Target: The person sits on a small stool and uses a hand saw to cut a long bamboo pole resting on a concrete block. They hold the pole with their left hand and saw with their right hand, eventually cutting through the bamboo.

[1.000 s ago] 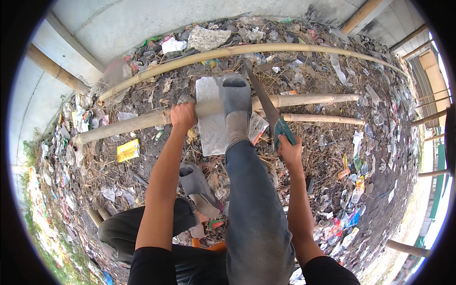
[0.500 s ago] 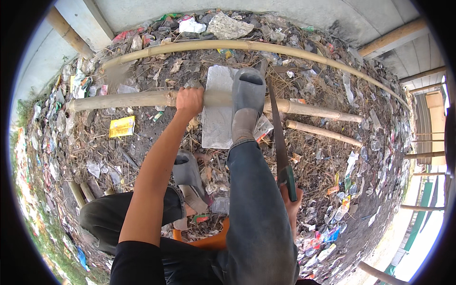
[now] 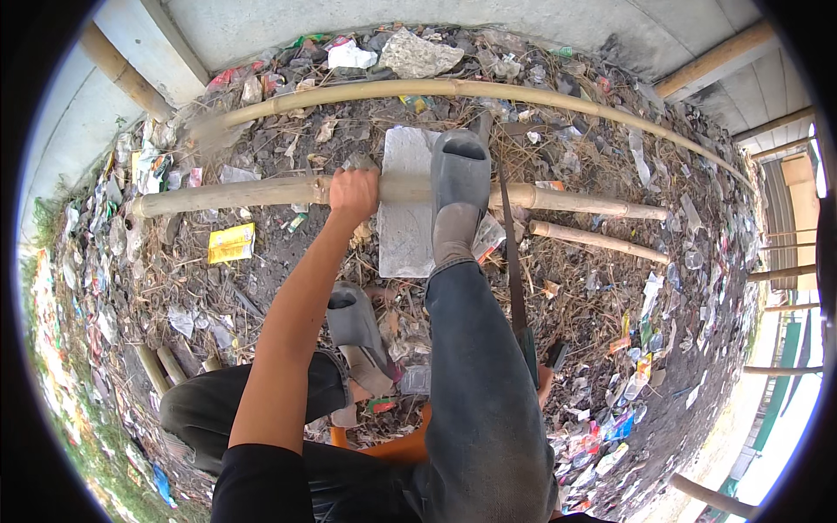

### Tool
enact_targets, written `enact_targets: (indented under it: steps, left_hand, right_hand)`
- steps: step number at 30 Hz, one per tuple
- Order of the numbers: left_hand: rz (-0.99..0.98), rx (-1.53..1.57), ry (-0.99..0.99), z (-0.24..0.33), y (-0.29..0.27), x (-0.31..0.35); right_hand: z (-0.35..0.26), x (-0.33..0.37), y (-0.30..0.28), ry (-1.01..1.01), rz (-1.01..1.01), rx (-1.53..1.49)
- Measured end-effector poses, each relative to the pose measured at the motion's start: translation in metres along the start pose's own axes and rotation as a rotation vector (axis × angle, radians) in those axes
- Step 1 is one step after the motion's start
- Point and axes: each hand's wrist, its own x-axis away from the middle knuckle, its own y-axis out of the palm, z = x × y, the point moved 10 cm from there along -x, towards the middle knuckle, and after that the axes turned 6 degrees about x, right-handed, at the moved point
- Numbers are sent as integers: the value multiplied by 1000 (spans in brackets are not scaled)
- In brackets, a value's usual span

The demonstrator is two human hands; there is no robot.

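Observation:
A pale bamboo pole (image 3: 244, 195) lies crosswise over a flat grey block (image 3: 404, 248). My left hand (image 3: 355, 193) is wrapped round the pole just left of the block. Pressing on the pole from above is my right foot in a grey slip-on shoe (image 3: 462, 179). Low beside my right leg, my right hand (image 3: 545, 385) grips a handsaw (image 3: 513, 279) by its dark green handle; the leg hides most of that hand. The saw's long, dark blade points away from me and crosses the pole right of the shoe.
Beyond the pole, a longer bamboo length (image 3: 453, 88) curves past a pale rock (image 3: 422, 55) near the concrete wall (image 3: 261, 28). A thinner bamboo piece (image 3: 602, 241) lies at right, several short ones (image 3: 152, 368) at left. Litter, including a yellow wrapper (image 3: 231, 243), covers the soil.
My right hand and the saw have drawn back toward me, the handle now lower beside my leg. The left hand and foot keep their places on the pole; the whole view has shifted slightly.

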Motion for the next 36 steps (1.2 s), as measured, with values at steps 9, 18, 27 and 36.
enact_targets:
  steps: [9,18,27,36]
  left_hand:
    - [-50,-32,-30,3,-5,-1]
    - [-43,15,-60,-5,-3,2]
    - [-82,9,-33,8,-15,-3]
    - [-148,-62,-53,11,-7,4]
  right_hand:
    - [-48,-189,92,-21,44,154]
    - [4,12,0,-47,80,37]
    - [-43,-189,80,10,89,207]
    - [-1,5,10,79,-76,136]
